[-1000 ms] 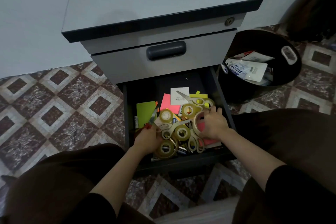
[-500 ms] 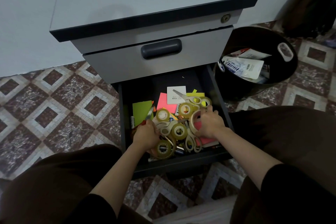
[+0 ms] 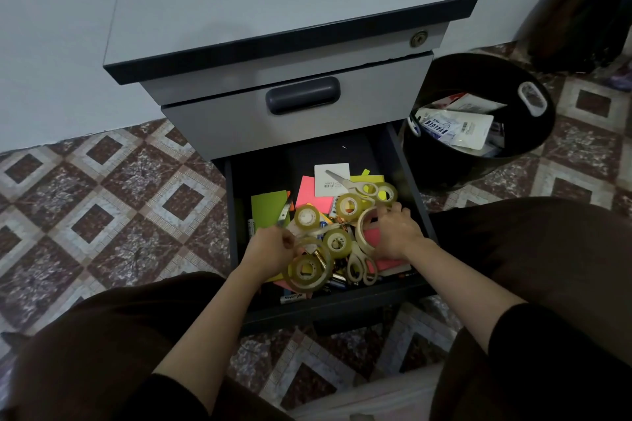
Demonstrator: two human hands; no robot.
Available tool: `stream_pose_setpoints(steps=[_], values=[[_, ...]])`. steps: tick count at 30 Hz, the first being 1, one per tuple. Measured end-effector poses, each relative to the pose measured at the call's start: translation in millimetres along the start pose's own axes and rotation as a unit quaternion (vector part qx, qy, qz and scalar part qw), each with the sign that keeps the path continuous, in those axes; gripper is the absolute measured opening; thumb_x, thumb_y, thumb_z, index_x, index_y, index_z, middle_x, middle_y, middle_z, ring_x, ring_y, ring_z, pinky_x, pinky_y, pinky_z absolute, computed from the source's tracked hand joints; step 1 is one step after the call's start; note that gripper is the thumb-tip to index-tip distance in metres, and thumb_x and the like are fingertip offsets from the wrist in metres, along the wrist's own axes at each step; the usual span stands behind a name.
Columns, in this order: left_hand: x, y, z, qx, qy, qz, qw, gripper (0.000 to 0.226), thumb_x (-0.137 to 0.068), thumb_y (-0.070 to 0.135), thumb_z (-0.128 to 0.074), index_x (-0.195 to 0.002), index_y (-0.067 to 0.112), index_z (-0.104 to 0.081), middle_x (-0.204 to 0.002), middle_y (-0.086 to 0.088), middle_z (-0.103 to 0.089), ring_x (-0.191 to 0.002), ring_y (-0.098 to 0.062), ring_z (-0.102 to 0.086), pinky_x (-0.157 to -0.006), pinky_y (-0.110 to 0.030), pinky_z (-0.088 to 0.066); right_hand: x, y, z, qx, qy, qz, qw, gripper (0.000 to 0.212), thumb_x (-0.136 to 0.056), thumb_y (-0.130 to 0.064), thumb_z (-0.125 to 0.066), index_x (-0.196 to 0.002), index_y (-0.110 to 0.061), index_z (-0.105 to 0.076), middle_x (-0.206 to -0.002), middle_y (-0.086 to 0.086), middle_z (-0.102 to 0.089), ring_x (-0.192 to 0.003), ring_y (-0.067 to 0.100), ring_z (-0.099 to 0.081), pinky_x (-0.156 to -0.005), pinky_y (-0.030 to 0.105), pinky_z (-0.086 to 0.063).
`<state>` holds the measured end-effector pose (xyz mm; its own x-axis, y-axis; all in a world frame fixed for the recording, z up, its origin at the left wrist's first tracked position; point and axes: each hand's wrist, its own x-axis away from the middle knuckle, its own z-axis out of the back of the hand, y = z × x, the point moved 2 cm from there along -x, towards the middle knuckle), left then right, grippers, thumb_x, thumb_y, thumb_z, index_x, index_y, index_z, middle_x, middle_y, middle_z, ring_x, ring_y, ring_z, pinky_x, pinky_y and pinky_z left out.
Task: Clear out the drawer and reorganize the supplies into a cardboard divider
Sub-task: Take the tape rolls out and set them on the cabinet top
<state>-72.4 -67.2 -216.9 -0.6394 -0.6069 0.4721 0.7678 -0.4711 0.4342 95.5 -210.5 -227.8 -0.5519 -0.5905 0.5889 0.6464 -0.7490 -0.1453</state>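
Observation:
The open bottom drawer [image 3: 236, 249] of a grey cabinet holds several clear tape rolls, scissors, markers and coloured sticky-note pads. My left hand [image 3: 270, 249] grips a big clear tape roll [image 3: 307, 270] at the drawer's front left. My right hand [image 3: 393, 232] grips a cream tape roll [image 3: 362, 232] standing on edge over a pink pad [image 3: 376, 249]. Cream-handled scissors [image 3: 359, 267] lie below that hand; another pair [image 3: 349, 181] lies on a white card at the back. No cardboard divider is in view.
A black bin [image 3: 533, 133] with plastic packets stands right of the cabinet. The closed upper drawer [image 3: 301, 113] overhangs the open one. My knees in dark cloth flank the drawer on a patterned tile floor [image 3: 102, 208].
My left hand has closed round the big tape roll at the front left and drawn it slightly toward me. My right hand keeps hold of the cream roll, barely moved.

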Motion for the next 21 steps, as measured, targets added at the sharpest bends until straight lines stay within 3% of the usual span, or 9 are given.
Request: stream_pose_setpoints(steps=[4, 7, 9, 11, 13, 15, 18, 21], values=[[-2, -4, 1, 0.158, 0.04, 0.044, 0.986, 0.019, -0.086, 0.011, -0.064, -0.102, 0.0, -0.066, -0.08, -0.005, -0.061, -0.065, -0.014, -0.057, -0.057, -0.022, -0.051, 2, -1, 0, 0.003, 0.009, 0.001, 1.0, 0.102, -0.075, -0.038, -0.075, -0.146, -0.003, -0.012, -0.139, 0.018, -0.027, -0.129, 0.034, -0.03, -0.1, 0.035, -0.039], [-3, -8, 1, 0.301, 0.036, 0.098, 0.948, 0.029, -0.086, 0.006, -0.064, -0.115, 0.003, -0.058, -0.09, -0.011, -0.06, -0.061, -0.017, -0.06, -0.046, -0.021, -0.053, 2, 0, -2, -0.006, 0.006, -0.003, 1.0, 0.103, -0.075, -0.037, -0.075, -0.147, -0.005, -0.009, -0.14, 0.018, -0.027, -0.129, 0.034, -0.03, -0.1, 0.035, -0.039], [-6, -11, -2, 0.325, 0.032, 0.11, 0.939, 0.036, -0.086, 0.006, -0.063, -0.12, 0.012, -0.053, -0.094, -0.014, -0.061, -0.06, -0.017, -0.062, -0.049, -0.021, -0.055, 2, 0, -2, -0.012, 0.001, -0.007, 1.0, 0.105, -0.075, -0.037, -0.076, -0.148, -0.006, -0.008, -0.14, 0.018, -0.026, -0.129, 0.034, -0.03, -0.1, 0.035, -0.039], [-6, -14, -5, 0.295, 0.035, 0.112, 0.948, 0.037, -0.087, 0.004, -0.061, -0.123, 0.012, -0.052, -0.085, -0.008, -0.061, -0.057, -0.015, -0.061, -0.046, -0.016, -0.051, 1, -1, -2, -0.014, -0.002, -0.007, 1.0, 0.105, -0.074, -0.037, -0.076, -0.147, -0.005, -0.009, -0.14, 0.018, -0.026, -0.129, 0.034, -0.03, -0.1, 0.035, -0.039], [-9, -17, -10, 0.201, 0.035, 0.09, 0.975, 0.042, -0.088, 0.008, -0.061, -0.129, 0.01, -0.051, -0.088, -0.007, -0.063, -0.068, -0.019, -0.063, -0.057, -0.02, -0.054, 0, -1, -2, -0.011, -0.003, -0.007, 1.0, 0.104, -0.073, -0.039, -0.077, -0.146, -0.005, -0.013, -0.139, 0.018, -0.027, -0.128, 0.034, -0.031, -0.1, 0.035, -0.039], [-11, -18, -15, 0.087, 0.025, 0.054, 0.994, 0.054, -0.086, 0.025, -0.065, -0.134, 0.011, -0.047, -0.11, -0.011, -0.063, -0.097, -0.026, -0.061, -0.08, -0.029, -0.05, -1, -1, -2, -0.008, -0.003, -0.007, 1.0, 0.103, -0.073, -0.041, -0.077, -0.146, -0.004, -0.013, -0.139, 0.018, -0.028, -0.128, 0.034, -0.031, -0.1, 0.035, -0.039], [-10, -12, -21, 0.064, -0.002, 0.031, 0.997, 0.082, -0.075, 0.039, -0.075, -0.141, 0.012, -0.036, -0.142, -0.014, -0.037, -0.128, -0.029, -0.039, -0.102, -0.033, -0.037, -3, -2, -3, -0.008, -0.003, -0.007, 1.0, 0.103, -0.074, -0.041, -0.076, -0.146, -0.003, -0.013, -0.139, 0.019, -0.028, -0.128, 0.035, -0.031, -0.101, 0.036, -0.039], [-9, -5, -31, 0.031, -0.022, 0.015, 0.999, 0.11, -0.063, 0.045, -0.081, -0.148, 0.014, -0.019, -0.152, -0.012, -0.013, -0.14, -0.03, -0.02, -0.111, -0.038, -0.026, -4, -4, -3, -0.004, -0.002, -0.007, 1.0, 0.105, -0.072, -0.042, -0.076, -0.146, -0.003, -0.013, -0.139, 0.019, -0.028, -0.128, 0.035, -0.031, -0.101, 0.036, -0.038]])
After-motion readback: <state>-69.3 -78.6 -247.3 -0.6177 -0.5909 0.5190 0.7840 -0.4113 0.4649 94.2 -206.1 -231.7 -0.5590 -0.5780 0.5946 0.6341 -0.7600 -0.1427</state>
